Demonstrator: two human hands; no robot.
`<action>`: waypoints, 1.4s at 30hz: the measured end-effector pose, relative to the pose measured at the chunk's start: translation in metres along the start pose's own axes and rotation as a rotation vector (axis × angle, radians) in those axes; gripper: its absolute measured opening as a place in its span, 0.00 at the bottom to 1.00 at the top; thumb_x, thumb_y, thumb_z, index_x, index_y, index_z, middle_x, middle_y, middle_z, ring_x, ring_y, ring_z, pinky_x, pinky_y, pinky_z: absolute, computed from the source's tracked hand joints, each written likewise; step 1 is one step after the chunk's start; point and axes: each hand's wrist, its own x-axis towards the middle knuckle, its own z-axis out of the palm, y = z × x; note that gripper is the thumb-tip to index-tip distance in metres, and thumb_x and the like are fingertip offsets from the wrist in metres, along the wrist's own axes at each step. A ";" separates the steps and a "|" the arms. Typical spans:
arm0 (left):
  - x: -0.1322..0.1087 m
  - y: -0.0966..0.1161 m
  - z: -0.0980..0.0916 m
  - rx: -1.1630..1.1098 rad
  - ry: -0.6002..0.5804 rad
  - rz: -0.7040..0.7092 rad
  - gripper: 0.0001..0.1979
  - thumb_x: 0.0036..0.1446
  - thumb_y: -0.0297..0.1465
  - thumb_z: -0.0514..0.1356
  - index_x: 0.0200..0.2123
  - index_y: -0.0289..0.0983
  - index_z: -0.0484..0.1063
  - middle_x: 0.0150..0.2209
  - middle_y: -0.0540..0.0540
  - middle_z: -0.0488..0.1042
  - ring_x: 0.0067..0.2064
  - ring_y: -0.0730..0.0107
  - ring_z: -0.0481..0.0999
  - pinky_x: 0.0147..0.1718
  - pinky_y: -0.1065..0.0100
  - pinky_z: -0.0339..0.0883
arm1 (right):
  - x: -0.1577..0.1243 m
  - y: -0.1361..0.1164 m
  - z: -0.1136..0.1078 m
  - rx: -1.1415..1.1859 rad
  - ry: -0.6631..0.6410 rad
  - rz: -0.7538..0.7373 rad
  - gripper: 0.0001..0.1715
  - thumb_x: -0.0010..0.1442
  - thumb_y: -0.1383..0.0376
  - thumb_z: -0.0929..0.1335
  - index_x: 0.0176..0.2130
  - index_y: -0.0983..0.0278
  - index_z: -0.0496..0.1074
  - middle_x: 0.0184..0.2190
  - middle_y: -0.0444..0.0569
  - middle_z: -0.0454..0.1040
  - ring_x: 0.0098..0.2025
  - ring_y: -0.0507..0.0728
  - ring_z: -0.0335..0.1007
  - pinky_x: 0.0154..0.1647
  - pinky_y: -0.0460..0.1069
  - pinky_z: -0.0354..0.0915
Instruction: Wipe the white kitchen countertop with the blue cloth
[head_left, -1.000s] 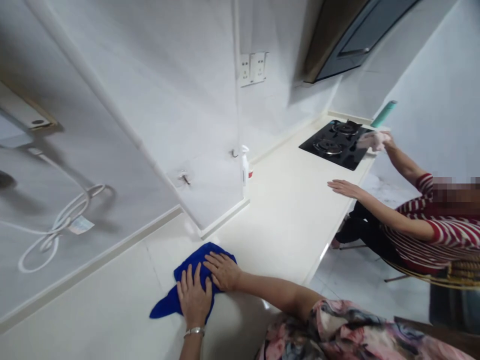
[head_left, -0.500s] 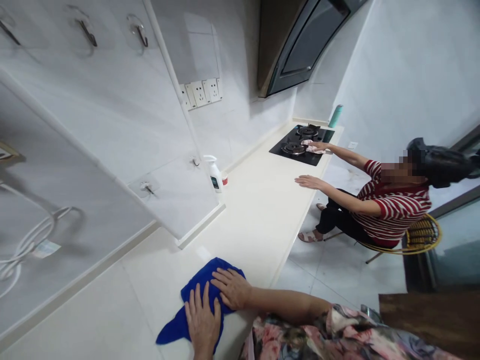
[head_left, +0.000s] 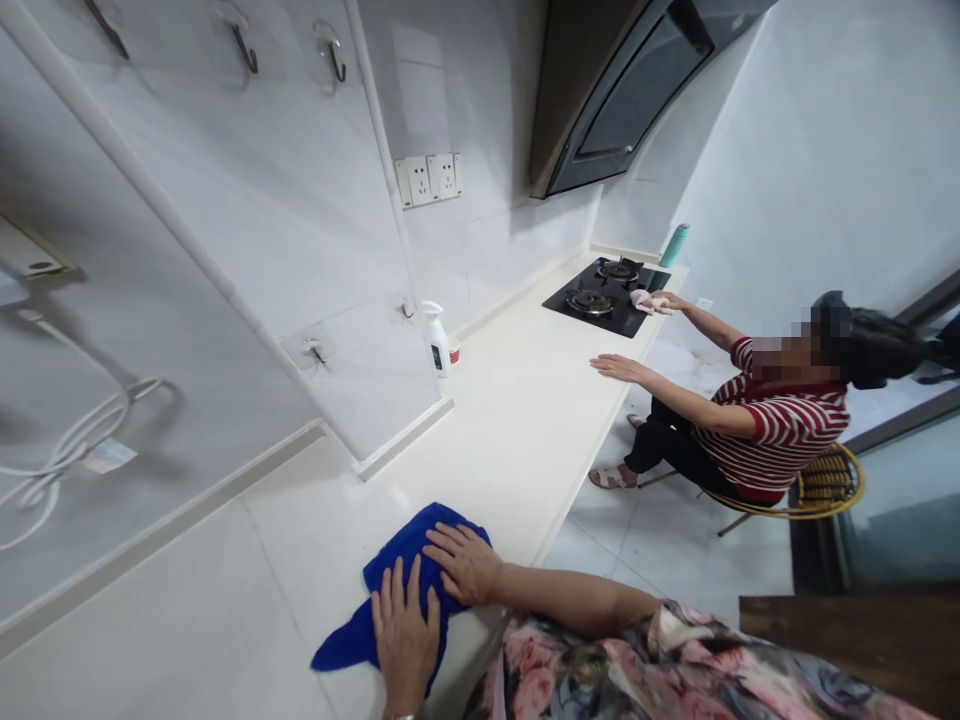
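A blue cloth (head_left: 397,570) lies on the white countertop (head_left: 517,430) near its front edge. My left hand (head_left: 405,635) rests flat on the cloth's near part, fingers stretched out. Beside it my right hand (head_left: 465,562) also presses flat on the cloth's right side, fingers spread. Neither hand grips anything; both palms lie on the cloth.
A spray bottle (head_left: 436,340) stands by the wall. Farther along, a seated person in a striped shirt (head_left: 780,420) wipes a black gas hob (head_left: 607,297) with a pink cloth (head_left: 643,300). A teal bottle (head_left: 673,245) stands behind the hob. A white cable (head_left: 67,450) hangs on the left wall.
My view has swung right and up. Both hands stay flat on the blue cloth. The other person's wiping hand has shifted slightly on the hob.
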 end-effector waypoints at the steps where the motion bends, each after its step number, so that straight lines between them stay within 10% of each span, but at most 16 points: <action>1: 0.000 0.000 0.000 0.005 0.004 0.002 0.26 0.71 0.36 0.49 0.66 0.35 0.71 0.68 0.35 0.68 0.72 0.47 0.62 0.72 0.41 0.54 | 0.000 0.000 0.000 0.003 0.000 0.000 0.34 0.74 0.56 0.60 0.74 0.63 0.58 0.77 0.54 0.53 0.79 0.63 0.43 0.76 0.65 0.51; 16: -0.001 -0.003 0.007 -0.033 0.019 -0.006 0.26 0.70 0.35 0.51 0.68 0.38 0.69 0.69 0.37 0.67 0.73 0.48 0.61 0.72 0.40 0.53 | 0.001 0.001 -0.003 0.020 -0.026 0.007 0.37 0.73 0.57 0.61 0.75 0.62 0.56 0.77 0.54 0.53 0.79 0.64 0.42 0.76 0.66 0.49; 22: -0.016 0.011 -0.021 -0.015 -0.161 -0.049 0.26 0.70 0.34 0.52 0.69 0.41 0.68 0.72 0.41 0.64 0.74 0.52 0.60 0.72 0.44 0.56 | -0.015 -0.013 0.003 -0.056 -0.162 0.031 0.39 0.71 0.61 0.62 0.76 0.68 0.54 0.79 0.58 0.44 0.80 0.68 0.36 0.77 0.69 0.45; 35: -0.108 -0.014 -0.079 0.072 -0.250 -0.348 0.29 0.68 0.32 0.53 0.72 0.47 0.63 0.74 0.45 0.61 0.74 0.53 0.60 0.71 0.43 0.56 | -0.010 -0.065 0.033 -0.036 -0.335 -0.268 0.44 0.68 0.60 0.64 0.77 0.65 0.51 0.79 0.58 0.43 0.80 0.70 0.37 0.75 0.72 0.49; 42: -0.076 0.021 -0.056 0.135 -0.123 -0.656 0.28 0.68 0.33 0.54 0.70 0.41 0.66 0.75 0.37 0.56 0.76 0.42 0.53 0.71 0.33 0.51 | 0.005 -0.066 0.046 -0.003 -0.321 -0.356 0.42 0.67 0.63 0.64 0.75 0.70 0.55 0.79 0.62 0.41 0.80 0.71 0.34 0.74 0.74 0.50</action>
